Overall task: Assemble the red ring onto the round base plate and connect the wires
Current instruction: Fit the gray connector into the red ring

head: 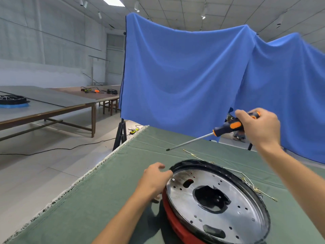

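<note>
Head view, everything placed relative to the plate:

Plate: the round metal base plate sits tilted on top of the red ring, shiny side up, with a big cutout in the middle and lots of little holes. There's a black rim around its edge.

Red ring: the red ring is right underneath the plate and only peeks out along the plate's near-left edge. Both rest on the green cloth.

Left hand: the left hand is at the plate's left edge, fingers curled onto the rim there. Looks like a grip on the edge, but I can't tell how far the fingertips wrap under.

Right hand: the right hand is up in the air beyond the plate, fingers wrapped tight around the handle of a screwdriver.

Screwdriver: the screwdriver has a black and orange handle. Its long shaft slants down and left, and the tip hangs above the cloth past the plate's far side, not touching the plate.

Wires: thin yellowish wires lie on the cloth along the plate's far and right side, some tucked against the rim.

Table: green cloth covers the table under the plate.

Backdrop: a blue sheet hangs well behind the plate.
</note>
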### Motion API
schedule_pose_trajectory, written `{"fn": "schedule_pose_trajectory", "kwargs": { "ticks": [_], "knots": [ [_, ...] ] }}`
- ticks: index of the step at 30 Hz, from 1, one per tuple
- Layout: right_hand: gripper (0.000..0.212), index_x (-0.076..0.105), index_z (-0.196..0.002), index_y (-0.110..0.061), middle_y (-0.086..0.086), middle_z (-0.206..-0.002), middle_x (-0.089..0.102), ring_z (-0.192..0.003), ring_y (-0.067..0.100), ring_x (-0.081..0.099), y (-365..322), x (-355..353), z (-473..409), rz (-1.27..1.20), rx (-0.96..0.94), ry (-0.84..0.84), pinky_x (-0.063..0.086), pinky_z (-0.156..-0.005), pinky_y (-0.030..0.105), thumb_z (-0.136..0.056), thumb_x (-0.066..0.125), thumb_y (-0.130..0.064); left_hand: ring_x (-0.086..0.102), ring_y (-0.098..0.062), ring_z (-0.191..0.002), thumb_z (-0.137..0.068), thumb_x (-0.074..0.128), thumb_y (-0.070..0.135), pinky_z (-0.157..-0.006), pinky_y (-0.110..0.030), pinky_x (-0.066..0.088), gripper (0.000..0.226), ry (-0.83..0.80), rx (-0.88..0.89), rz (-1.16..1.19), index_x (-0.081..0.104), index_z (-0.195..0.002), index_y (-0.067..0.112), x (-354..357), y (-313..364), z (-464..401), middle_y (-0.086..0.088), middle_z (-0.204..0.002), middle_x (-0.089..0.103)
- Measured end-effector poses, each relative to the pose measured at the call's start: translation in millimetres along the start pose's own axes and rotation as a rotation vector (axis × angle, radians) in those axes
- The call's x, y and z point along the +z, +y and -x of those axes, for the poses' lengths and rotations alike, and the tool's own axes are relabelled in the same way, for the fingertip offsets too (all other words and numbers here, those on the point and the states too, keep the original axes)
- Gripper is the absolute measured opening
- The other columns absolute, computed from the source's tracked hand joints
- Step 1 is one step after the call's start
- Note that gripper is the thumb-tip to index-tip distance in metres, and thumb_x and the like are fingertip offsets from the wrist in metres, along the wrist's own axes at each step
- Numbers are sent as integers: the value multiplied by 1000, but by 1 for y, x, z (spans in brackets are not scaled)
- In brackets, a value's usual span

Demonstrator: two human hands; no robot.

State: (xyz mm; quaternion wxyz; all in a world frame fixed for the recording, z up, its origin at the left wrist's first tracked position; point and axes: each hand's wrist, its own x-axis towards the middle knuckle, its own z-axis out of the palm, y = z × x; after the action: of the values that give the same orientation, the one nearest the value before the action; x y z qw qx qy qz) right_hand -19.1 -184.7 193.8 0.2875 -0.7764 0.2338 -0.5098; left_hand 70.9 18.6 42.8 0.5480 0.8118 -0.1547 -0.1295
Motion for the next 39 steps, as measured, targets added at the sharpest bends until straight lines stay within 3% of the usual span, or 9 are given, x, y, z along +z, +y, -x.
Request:
{"fn": "schedule_pose_trajectory", "kwargs": {
  "ticks": [4, 7, 11, 14, 18, 23, 27, 31, 39],
  "knots": [
    [28, 59, -88, -3, 6, -60, 65, -35, 10, 54, 54, -3, 31, -364, 374, -131, 46, -35, 18, -83, 71, -27, 48, -19, -32, -84, 56, 21, -39, -24, 44, 20, -216, -130, -152, 52, -71, 8, 1, 3, 6, -6, -52, 47],
    [21, 58, -93, -3, 12, -72, 67, -42, 15, 63, 80, -7, 47, -554, 619, -190, 54, -43, 22, -82, 72, -15, 47, -23, -28, -88, 45, 11, -34, -27, 43, 19, -164, -132, -91, 44, -70, 5, 3, 8, 7, -12, -58, 44],
    [11, 58, -85, -2, 16, -77, 66, -49, 20, 67, 101, -16, 55, -696, 704, -129, 55, -46, 22, -82, 68, -5, 45, -19, -37, -91, 41, 12, -28, -22, 33, 24, 12, -118, -10, 43, -68, 6, -8, 6, -3, -14, -66, 46],
    [11, 52, -88, -2, 17, -80, 62, -50, 19, 67, 114, -17, 57, -740, 696, -71, 55, -47, 23, -84, 63, -1, 55, -28, -55, -89, 38, 16, -41, -33, 50, 19, 2, -221, 201, 50, -77, 10, -19, 4, -6, -13, -73, 53],
    [16, 46, -82, -6, 15, -80, 57, -52, 20, 65, 121, -5, 68, -741, 692, -30, 57, -48, 25, -86, 59, 1, 58, -29, -56, -79, 33, 22, -50, -38, 55, 17, -63, -312, 478, 47, -77, 13, -25, -2, -8, -5, -43, 53],
    [27, 42, -76, -11, 12, -72, 53, -52, 25, 61, 128, 23, 94, -546, 579, -103, 54, -44, 22, -84, 61, 5, 63, -31, -61, -79, 33, 24, -48, -37, 54, 26, -29, -357, 727, 52, -80, 6, -23, -5, -11, -16, -60, 64],
    [23, 47, -76, -13, 6, -79, 59, -69, 29, 63, 137, 40, 113, -182, 362, -205, 47, -53, 30, -77, 68, -4, 62, -32, -61, -80, 32, 24, -44, -35, 53, 31, -50, -352, 795, 55, -76, 3, -16, -6, -11, -15, -51, 62],
    [26, 47, -72, -17, -1, -74, 56, -68, 15, 51, 145, 48, 125, 13, 211, -244, 33, -53, 28, -70, 71, -8, 65, -31, -57, -77, 33, 23, -47, -36, 54, 27, -73, -336, 787, 53, -77, 4, -11, -7, -11, -14, -54, 63],
    [18, 53, -84, -23, -7, -89, 54, -89, 18, 51, 139, 46, 123, 144, 106, -375, 42, -75, 35, -77, 69, -19, 66, -31, -55, -77, 33, 20, -51, -39, 55, 30, -125, -275, 784, 56, -83, 1, -2, -13, -13, -16, -57, 64]
  ]
}}
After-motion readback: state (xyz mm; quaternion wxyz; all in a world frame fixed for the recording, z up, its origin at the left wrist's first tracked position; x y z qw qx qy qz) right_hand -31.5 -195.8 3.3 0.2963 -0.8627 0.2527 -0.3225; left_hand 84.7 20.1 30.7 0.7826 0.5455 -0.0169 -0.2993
